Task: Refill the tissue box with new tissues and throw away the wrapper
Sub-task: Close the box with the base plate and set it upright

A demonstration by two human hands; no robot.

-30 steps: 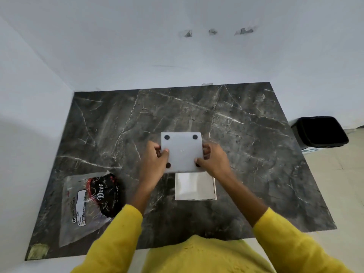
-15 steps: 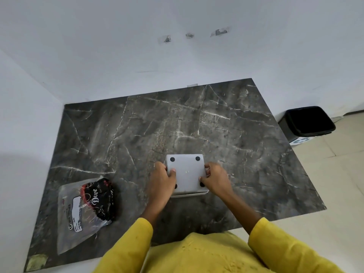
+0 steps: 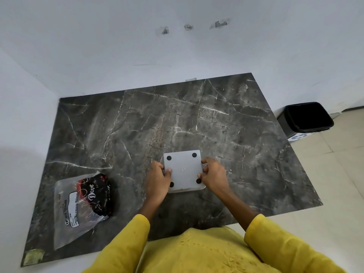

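A square grey tissue box lies upside down on the dark marble table, its flat base with black round feet facing up. My left hand grips its left edge, thumb on the base. My right hand grips its right edge the same way. The box's inside is hidden under the base. A clear plastic wrapper with a black and red "Dove" print lies flat near the table's front left corner, away from both hands.
A black bin stands open on the tiled floor past the table's right edge. White walls close the table at the back and left. A small greenish scrap sits at the front left corner.
The grey base was held lifted above the open white box; it now sits down on the box, covering the opening. Both hands stayed on its edges.
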